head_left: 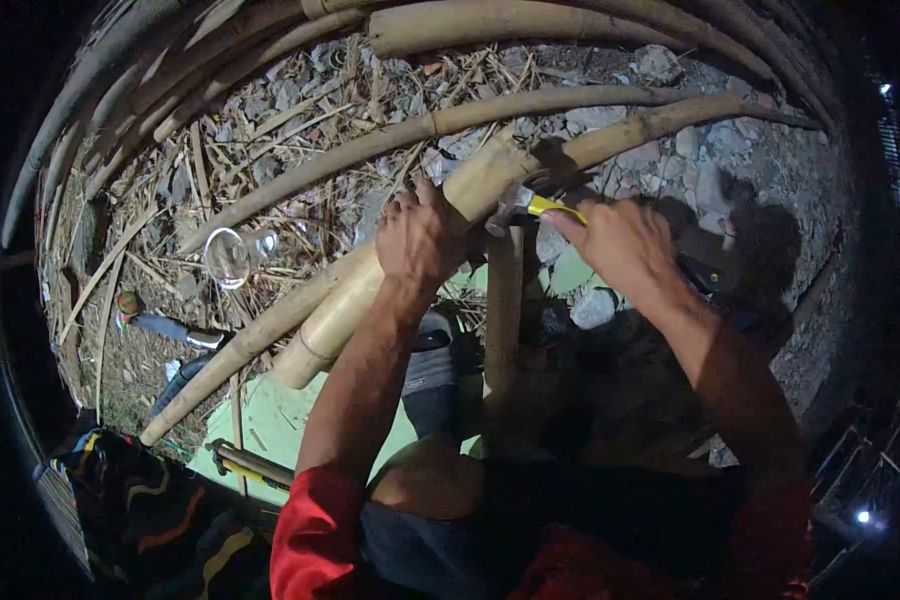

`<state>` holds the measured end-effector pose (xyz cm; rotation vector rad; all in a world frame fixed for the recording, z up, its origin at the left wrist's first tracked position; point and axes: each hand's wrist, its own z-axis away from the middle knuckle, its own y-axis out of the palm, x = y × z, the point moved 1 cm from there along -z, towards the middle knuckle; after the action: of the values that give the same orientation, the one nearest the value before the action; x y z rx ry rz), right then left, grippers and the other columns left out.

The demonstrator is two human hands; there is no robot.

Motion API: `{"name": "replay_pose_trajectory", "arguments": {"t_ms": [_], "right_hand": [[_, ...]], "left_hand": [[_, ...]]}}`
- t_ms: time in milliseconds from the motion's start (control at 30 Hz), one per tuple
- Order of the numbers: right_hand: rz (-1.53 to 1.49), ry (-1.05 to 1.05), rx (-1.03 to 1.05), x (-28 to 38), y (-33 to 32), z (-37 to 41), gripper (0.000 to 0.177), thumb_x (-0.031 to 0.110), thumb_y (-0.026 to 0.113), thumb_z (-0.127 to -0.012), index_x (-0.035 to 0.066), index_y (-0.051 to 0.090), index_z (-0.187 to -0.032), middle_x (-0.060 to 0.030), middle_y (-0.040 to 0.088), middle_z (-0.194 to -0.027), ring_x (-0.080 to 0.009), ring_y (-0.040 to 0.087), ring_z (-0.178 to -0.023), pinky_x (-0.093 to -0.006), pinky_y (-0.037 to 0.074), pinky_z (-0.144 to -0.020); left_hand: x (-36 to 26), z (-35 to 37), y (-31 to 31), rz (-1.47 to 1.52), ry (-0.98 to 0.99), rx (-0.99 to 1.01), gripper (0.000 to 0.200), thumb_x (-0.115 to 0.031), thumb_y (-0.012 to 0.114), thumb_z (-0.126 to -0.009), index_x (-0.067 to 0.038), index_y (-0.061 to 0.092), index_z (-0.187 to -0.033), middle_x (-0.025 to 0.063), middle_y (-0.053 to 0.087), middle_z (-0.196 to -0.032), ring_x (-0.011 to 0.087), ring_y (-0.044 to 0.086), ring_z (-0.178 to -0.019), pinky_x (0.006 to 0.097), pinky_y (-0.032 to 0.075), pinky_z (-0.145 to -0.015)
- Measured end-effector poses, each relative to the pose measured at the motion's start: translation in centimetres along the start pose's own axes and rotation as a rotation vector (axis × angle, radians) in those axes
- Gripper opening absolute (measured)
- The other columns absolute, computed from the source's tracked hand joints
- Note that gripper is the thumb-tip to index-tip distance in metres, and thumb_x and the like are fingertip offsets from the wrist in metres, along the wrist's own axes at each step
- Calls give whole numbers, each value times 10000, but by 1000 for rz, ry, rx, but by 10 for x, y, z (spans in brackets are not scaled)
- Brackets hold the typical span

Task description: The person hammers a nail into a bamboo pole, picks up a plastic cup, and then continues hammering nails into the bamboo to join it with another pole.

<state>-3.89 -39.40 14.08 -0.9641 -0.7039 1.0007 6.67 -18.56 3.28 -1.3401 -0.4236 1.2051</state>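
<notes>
Head view: left hand (420, 238) curled over the thick bamboo pole (335, 315), fingers clamped on its upper side near the cut end; the pole lies slanted from lower left to upper right on stony ground, a thinner pole (230, 360) touching it along its left side. Right hand (625, 245) closed round the yellow grip of a hammer (530, 207); most of the handle is hidden in the fist, and the metal head sits just beside the pole's end and above the top of an upright bamboo stake (503, 300). The stake stands between the two forearms. A sandalled foot (432, 365) sits beside the stake, partly covered by the left forearm. More long bamboo lengths (530, 100) run across the top. A clear glass jar (228, 258) lies in dry straw, left of the left hand, apart from it. A green sheet (270, 405) lies under the pole's lower end, with a yellow-handled tool (250, 465) at its near edge. A dark-handled tool (175, 328) further left, kind unclear. Loose rocks (595, 308) under the right wrist. Striped cloth (140, 500) at bottom left
</notes>
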Motion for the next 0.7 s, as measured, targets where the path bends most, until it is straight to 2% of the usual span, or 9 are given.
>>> {"name": "replay_pose_trajectory", "arguments": {"t_ms": [200,300,333,400,467,500,600,667,700], "right_hand": [[-38,93,15,8,6,23,559,576,582,-1001,57,762,-897,-225,710,-772,-440,717,-763,-537,559,-693],[-181,-63,-9,-27,20,21,555,546,618,-996,17,750,-890,-228,707,-776,-449,708,-769,-538,548,-704],[-232,-117,-21,-40,27,19,564,544,627,-992,3,745,-884,-227,705,-770,-451,705,-760,-535,546,-699],[-187,-89,41,-50,3,11,630,576,660,-960,-41,708,-840,-247,687,-764,-444,693,-750,-522,541,-697],[-179,-70,0,-66,0,1,668,609,678,-933,-50,707,-831,-262,688,-781,-448,702,-791,-534,549,-743],[-223,16,97,-64,-10,-2,618,554,662,-975,-40,658,-805,-243,643,-751,-341,669,-710,-471,512,-668],[-335,-134,30,-69,-13,-17,545,514,662,-989,-6,673,-827,-202,651,-716,-303,667,-678,-434,509,-652],[-275,-214,36,-70,-19,-29,463,461,671,-992,16,692,-867,-162,657,-672,-297,669,-635,-438,500,-625],[-246,-254,29,-65,-31,-32,450,451,673,-992,17,695,-876,-156,657,-667,-297,669,-630,-441,498,-624]], "left_hand": [[-1,12,7,76,66,-77,854,-570,903,-671,9,543,-1184,260,655,-1098,445,665,-1048,522,551,-917],[6,38,-12,328,245,-246,895,-455,953,-647,-1,548,-1302,261,591,-1185,447,621,-1073,523,536,-903],[19,53,-23,206,260,-255,922,-450,961,-637,-15,539,-1332,249,578,-1215,441,605,-1097,516,528,-914],[53,99,-50,54,132,-221,972,-491,973,-602,-49,542,-1353,206,589,-1223,433,580,-1139,502,501,-951],[145,148,-24,24,25,-93,1075,-608,969,-523,-50,554,-1343,209,618,-1229,433,600,-1138,534,507,-934],[153,165,-31,184,44,-97,1055,-523,994,-522,-46,542,-1347,212,641,-1206,439,622,-1121,546,520,-924],[174,181,-19,113,38,169,939,-417,998,-540,-41,583,-1294,203,682,-1118,442,657,-1071,538,547,-886],[170,181,-20,165,-121,139,725,-377,991,-549,-44,656,-1098,187,708,-1006,434,693,-948,521,577,-792],[158,179,-27,146,-103,149,728,-385,991,-555,-42,639,-1093,190,703,-1007,433,688,-954,522,572,-798]]}}
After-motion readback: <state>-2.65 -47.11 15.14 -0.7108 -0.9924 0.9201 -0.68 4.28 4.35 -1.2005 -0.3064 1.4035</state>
